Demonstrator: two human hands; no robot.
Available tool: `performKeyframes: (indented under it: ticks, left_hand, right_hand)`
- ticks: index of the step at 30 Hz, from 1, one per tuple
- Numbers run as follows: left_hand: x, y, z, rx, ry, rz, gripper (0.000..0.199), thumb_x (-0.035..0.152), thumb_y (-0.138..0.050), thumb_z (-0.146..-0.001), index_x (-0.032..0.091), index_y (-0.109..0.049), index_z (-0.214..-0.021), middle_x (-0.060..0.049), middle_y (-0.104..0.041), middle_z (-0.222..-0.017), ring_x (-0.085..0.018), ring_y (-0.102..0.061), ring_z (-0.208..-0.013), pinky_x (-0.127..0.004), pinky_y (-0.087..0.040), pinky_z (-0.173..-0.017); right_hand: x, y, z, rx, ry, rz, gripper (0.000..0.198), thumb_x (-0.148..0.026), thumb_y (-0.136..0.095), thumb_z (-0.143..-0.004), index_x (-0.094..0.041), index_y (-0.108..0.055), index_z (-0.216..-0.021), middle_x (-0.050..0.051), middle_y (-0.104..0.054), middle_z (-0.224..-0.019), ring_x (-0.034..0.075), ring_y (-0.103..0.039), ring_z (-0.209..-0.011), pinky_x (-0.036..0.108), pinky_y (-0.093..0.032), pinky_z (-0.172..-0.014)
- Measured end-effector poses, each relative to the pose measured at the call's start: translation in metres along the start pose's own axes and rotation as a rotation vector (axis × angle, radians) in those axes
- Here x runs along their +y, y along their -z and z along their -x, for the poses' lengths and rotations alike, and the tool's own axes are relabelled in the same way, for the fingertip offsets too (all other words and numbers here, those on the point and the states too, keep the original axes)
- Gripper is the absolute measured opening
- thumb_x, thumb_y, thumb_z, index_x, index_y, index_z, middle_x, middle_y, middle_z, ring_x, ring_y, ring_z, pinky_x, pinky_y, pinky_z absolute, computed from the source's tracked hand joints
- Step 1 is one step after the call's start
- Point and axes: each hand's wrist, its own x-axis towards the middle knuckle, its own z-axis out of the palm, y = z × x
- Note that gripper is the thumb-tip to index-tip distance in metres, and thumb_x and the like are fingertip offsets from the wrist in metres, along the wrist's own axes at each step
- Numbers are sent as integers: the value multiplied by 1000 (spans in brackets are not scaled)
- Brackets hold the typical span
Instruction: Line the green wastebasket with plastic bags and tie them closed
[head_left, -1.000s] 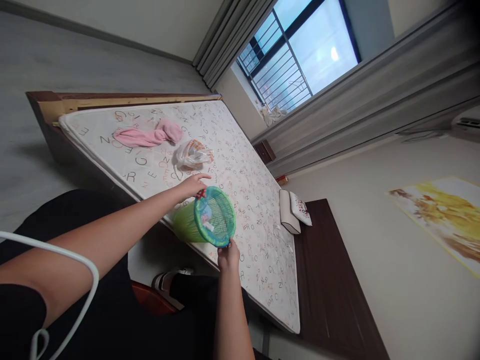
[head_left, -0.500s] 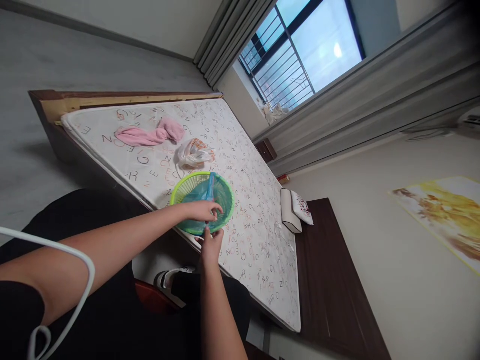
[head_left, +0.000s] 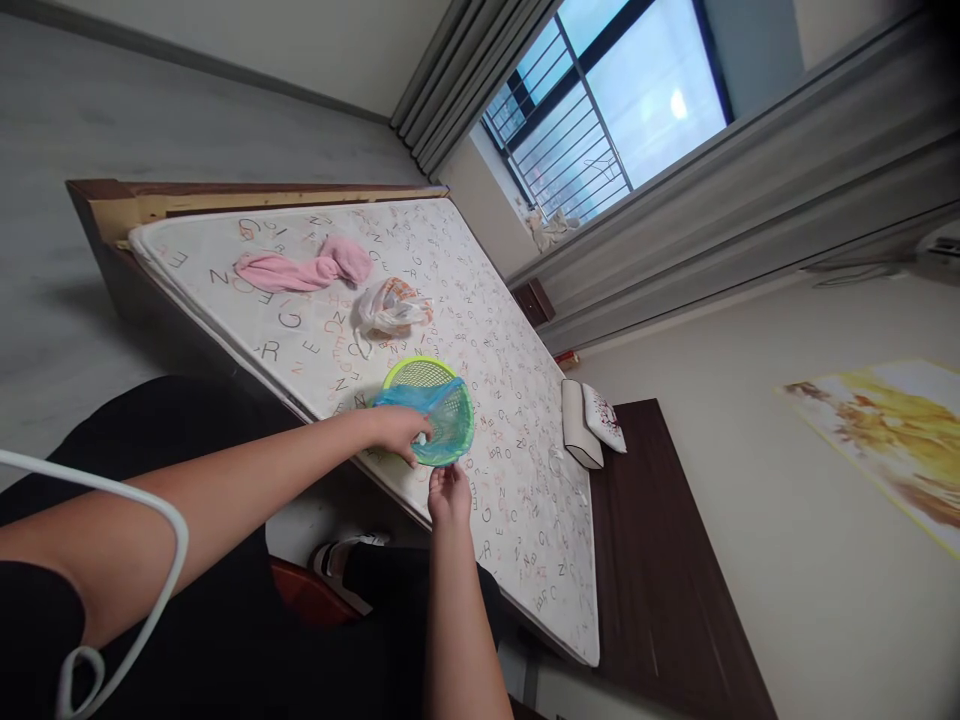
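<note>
A yellow-green plastic mesh basket (head_left: pixel 421 372) sits near the side edge of the bed. A thin blue plastic bag (head_left: pixel 442 398) lines its inside and stretches across its opening, out over the left rim. My left hand (head_left: pixel 399 432) is closed at the near left side of the basket, fingers curled on the bag. At the near rim my right hand (head_left: pixel 450 494) has its fingers pressed together on the bag's edge; the exact grip is partly hidden.
The basket rests on a letter-printed mattress (head_left: pixel 517 430). Beyond it lie a white plastic bag (head_left: pixel 391 308) with orange print and a pink cloth (head_left: pixel 304 270). Pillows (head_left: pixel 583 425) are by the dark headboard (head_left: pixel 667 540). A white cable (head_left: pixel 161 510) loops across my left arm.
The basket has turned and shifted slightly right. The blue bag now spreads across its opening toward the left rim. My right hand has moved right along the near rim, fingers closing.
</note>
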Motion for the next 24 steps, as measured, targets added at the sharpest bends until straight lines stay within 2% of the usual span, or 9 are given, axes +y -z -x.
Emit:
performKeyframes:
  ticks: [4, 7, 12, 14, 17, 21, 24]
  left_hand:
    - [0, -3, 0, 3, -2, -44, 29, 31, -87, -67, 23, -77, -94, -5, -74, -90, -21, -64, -77, -26, -41, -65]
    - [2, -5, -3, 37, 1, -44, 26, 30, -83, -74, 23, -76, -98, -7, -74, -95, -21, -65, -80, -27, -41, -68]
    - [5, -9, -8, 118, 4, -61, 21, 32, -76, -82, 21, -75, -100, -8, -73, -101, -23, -65, -87, -28, -42, -70]
    - [4, -10, -10, 147, 8, -59, 21, 31, -72, -85, 20, -75, -103, -9, -73, -104, -24, -65, -91, -28, -43, -72]
    - [1, -13, -13, 158, 10, -59, 22, 25, -64, -88, 20, -75, -106, -9, -73, -108, -24, -65, -96, -28, -44, -76]
    - [-3, -16, -16, 121, -11, -27, 27, 20, -62, -83, 22, -77, -106, -7, -75, -100, -22, -66, -89, -27, -44, -75]
    - [-3, -15, -15, 106, -26, -13, 30, 18, -60, -82, 22, -78, -106, -7, -75, -99, -22, -66, -87, -28, -44, -74]
  right_hand:
    - [-8, 13, -7, 68, 35, 0, 20, -27, -72, -79, -23, -53, -81, -4, -59, -68, 12, -61, -60, 23, -56, -57]
    - [-27, 21, -6, 65, 71, -24, 22, -24, -73, -77, -23, -54, -88, -5, -63, -71, 10, -63, -64, 22, -57, -63]
    - [-72, 16, 12, -237, 73, -180, 35, -18, -71, -75, -21, -65, -109, 0, -74, -96, 11, -69, -83, 24, -59, -78]
    - [-85, 10, 21, -291, 85, -179, 36, -20, -71, -77, -21, -67, -112, 1, -75, -101, 12, -70, -88, 24, -59, -80]
    - [-94, 2, 29, -294, 74, -131, 27, -27, -72, -80, -20, -70, -105, 4, -76, -103, 15, -71, -94, 27, -60, -82]
    - [-96, 1, 30, -315, 4, -18, 25, -36, -76, -79, -17, -70, -95, 4, -75, -94, 15, -69, -83, 27, -59, -76]
    - [-101, 7, 28, -332, 112, 43, 28, -35, -82, -75, -17, -67, -89, 0, -71, -83, 12, -64, -72, 22, -54, -65]
